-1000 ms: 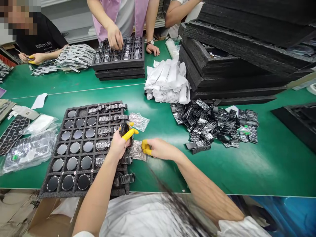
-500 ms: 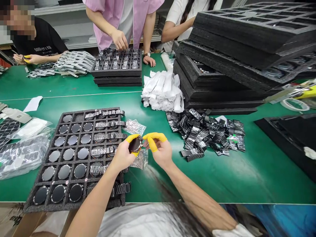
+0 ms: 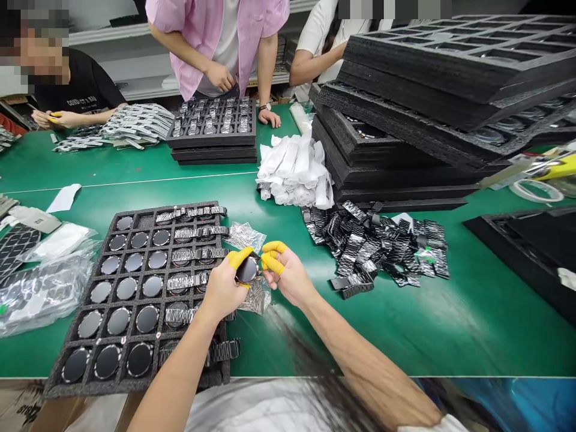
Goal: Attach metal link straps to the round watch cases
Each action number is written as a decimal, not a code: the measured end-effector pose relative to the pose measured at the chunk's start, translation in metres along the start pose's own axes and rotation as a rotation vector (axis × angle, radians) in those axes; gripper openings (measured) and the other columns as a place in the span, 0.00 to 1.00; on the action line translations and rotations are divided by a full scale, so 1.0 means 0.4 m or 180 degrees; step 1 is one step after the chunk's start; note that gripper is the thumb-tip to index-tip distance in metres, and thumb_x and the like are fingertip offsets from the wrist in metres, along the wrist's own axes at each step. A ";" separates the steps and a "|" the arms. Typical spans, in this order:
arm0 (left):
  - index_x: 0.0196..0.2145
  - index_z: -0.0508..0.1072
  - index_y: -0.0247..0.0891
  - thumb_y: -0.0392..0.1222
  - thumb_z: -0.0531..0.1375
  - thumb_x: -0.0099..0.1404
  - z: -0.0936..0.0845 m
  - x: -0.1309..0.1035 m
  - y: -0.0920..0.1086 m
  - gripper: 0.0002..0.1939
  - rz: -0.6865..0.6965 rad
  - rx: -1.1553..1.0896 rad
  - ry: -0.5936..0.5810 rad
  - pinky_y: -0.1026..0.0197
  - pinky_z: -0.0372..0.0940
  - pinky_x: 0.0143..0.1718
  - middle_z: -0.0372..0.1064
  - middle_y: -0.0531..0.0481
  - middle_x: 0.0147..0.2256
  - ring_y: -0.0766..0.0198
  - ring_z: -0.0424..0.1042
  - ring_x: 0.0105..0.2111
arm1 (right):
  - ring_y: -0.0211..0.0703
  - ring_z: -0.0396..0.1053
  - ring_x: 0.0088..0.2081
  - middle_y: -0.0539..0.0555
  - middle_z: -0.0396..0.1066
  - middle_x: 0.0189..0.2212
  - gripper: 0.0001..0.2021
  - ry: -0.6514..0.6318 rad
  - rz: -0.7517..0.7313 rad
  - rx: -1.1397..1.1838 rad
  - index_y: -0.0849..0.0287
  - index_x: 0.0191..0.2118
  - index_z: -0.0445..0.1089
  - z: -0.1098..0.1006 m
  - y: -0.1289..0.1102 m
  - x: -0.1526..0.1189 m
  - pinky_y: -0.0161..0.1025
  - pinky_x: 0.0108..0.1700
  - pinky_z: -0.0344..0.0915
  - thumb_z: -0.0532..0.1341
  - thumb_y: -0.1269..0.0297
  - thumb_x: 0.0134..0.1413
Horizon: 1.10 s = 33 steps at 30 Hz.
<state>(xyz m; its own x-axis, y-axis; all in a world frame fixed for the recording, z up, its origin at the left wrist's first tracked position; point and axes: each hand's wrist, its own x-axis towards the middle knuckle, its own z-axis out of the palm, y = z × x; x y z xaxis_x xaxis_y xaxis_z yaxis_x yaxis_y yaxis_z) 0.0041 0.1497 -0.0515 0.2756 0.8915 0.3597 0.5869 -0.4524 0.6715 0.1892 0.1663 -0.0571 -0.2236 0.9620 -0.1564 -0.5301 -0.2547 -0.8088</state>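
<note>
A round dark watch case (image 3: 247,270) is in my left hand (image 3: 226,282), gripped between fingers in yellow finger covers. Close to its right edge is my right hand (image 3: 288,273), its yellow-covered thumb and finger pinched together; anything between them is too small to make out. Under and left of my left hand lies a black foam tray (image 3: 103,312) with round watch faces in its compartments and metal bands across the right columns. Clear bags of small metal pins (image 3: 245,235) lie just beyond and beneath my hands.
Black metal bands (image 3: 351,240) are heaped on the right, beside white wrapped pieces (image 3: 294,168) and stacked foam trays (image 3: 405,90). Plastic bags (image 3: 40,300) lie left. Across the green table, a person in pink stands behind another tray (image 3: 211,141); two others work nearby.
The view has tilted slightly, so the table appears lower. My right fingers have shifted slightly at the watch case's edge. The person in pink has drawn a hand back from the far tray.
</note>
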 end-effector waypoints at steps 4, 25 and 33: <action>0.63 0.72 0.41 0.24 0.57 0.50 -0.001 -0.001 -0.004 0.42 -0.0144 0.0065 -0.0044 0.54 0.75 0.50 0.78 0.44 0.50 0.54 0.79 0.47 | 0.30 0.60 0.16 0.39 0.66 0.22 0.23 -0.0062 -0.0026 0.0108 0.53 0.41 0.66 0.004 -0.001 -0.002 0.27 0.14 0.54 0.77 0.52 0.50; 0.46 0.78 0.35 0.54 0.77 0.53 -0.024 0.023 0.056 0.28 -0.2417 -0.3652 -0.0838 0.70 0.43 0.17 0.62 0.62 0.21 0.80 0.44 0.14 | 0.44 0.72 0.37 0.58 0.72 0.54 0.17 -0.0423 -0.0965 -0.0680 0.53 0.37 0.80 -0.038 0.039 0.028 0.43 0.35 0.73 0.76 0.44 0.53; 0.55 0.81 0.43 0.33 0.62 0.66 -0.012 0.024 -0.016 0.21 -0.0713 -0.1345 0.0202 0.51 0.72 0.57 0.78 0.44 0.52 0.55 0.77 0.52 | 0.42 0.70 0.26 0.48 0.73 0.22 0.22 -0.0747 0.0003 0.0464 0.55 0.32 0.73 0.002 0.048 -0.002 0.44 0.41 0.71 0.75 0.41 0.53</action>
<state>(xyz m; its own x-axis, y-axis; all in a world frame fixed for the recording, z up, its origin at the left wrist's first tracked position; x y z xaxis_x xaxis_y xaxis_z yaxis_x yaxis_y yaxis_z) -0.0007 0.1610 -0.0492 0.1230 0.9708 0.2061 0.2622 -0.2320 0.9367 0.1787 0.1606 -0.0720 -0.3985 0.9171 -0.0078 -0.6382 -0.2834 -0.7158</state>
